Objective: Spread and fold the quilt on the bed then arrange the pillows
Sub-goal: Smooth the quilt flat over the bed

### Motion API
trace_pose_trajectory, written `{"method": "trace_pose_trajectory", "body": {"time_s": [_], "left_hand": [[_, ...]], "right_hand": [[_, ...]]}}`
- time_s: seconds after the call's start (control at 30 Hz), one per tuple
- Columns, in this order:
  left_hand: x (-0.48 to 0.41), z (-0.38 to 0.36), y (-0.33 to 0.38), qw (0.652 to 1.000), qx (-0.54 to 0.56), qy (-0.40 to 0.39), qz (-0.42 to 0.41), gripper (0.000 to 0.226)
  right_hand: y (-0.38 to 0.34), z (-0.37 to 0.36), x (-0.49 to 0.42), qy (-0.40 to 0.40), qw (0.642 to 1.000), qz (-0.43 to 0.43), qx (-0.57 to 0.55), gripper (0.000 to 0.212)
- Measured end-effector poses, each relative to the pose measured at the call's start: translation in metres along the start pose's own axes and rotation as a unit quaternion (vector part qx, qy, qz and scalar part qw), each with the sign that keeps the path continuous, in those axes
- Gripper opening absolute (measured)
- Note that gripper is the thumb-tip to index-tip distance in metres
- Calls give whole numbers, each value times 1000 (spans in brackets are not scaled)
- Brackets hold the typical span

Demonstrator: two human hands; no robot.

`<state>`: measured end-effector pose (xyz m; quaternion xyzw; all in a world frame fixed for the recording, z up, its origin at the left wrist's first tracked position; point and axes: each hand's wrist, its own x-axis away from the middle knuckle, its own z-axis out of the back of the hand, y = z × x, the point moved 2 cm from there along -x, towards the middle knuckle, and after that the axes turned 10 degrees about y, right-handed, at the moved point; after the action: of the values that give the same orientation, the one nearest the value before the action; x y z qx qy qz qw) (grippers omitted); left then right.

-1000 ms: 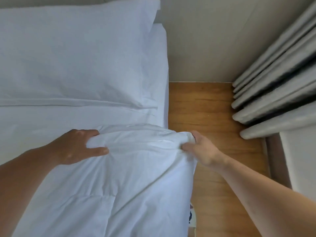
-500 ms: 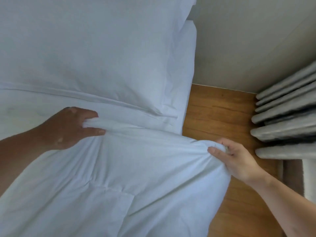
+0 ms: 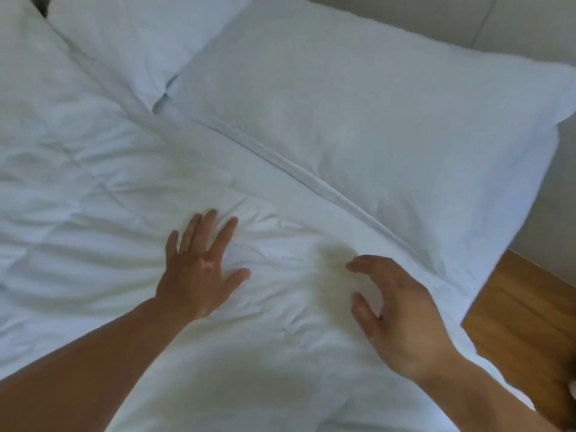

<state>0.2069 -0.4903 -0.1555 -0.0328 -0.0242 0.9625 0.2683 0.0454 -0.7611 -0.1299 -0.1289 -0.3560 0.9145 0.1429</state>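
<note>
Smoothing the quilt (image 3: 109, 198) just below the near pillow (image 3: 358, 120): my left hand (image 3: 199, 269) presses flat, fingers (image 3: 224, 235) spread; my right hand (image 3: 402, 313) sits beside it, loosely curled, gripping nothing. Quilt lies spread but creased below that pillow. Next, likely: stroke creases outward, then square the pillow.

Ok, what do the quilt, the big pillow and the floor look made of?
White padded quilt: matte woven cloth, probably cotton, soft filling; it creases and shows stitched seams. Large white rectangular pillow: similar matte cloth, puffy, flat sewn border. Brown floor: wood or wood-look laminate, slight sheen, visible grain.
</note>
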Motion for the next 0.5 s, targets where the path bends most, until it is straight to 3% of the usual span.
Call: {"method": "trace_pose_trajectory", "body": {"time_s": [0.1,0.17,0.3,0.4,0.5], "left_hand": [[25,-2,-74,981,-11,-87,172,96],[41,-13,-110,963,-1,-141,229,109],[59,-38,-129,944,35,-231,234,108],[59,-55,-129,933,74,-253,244,91],[51,-58,-144,934,107,-263,218,91]], "right_hand": [[-47,-63,-29,-112,990,75,39,49],[-71,-97,-49,-133,985,93,64,55],[-111,-151,-109,-132,978,100,125,62],[-146,-185,-160,-161,976,74,122,66],[-180,-220,-200,-186,971,49,143,68]]}}
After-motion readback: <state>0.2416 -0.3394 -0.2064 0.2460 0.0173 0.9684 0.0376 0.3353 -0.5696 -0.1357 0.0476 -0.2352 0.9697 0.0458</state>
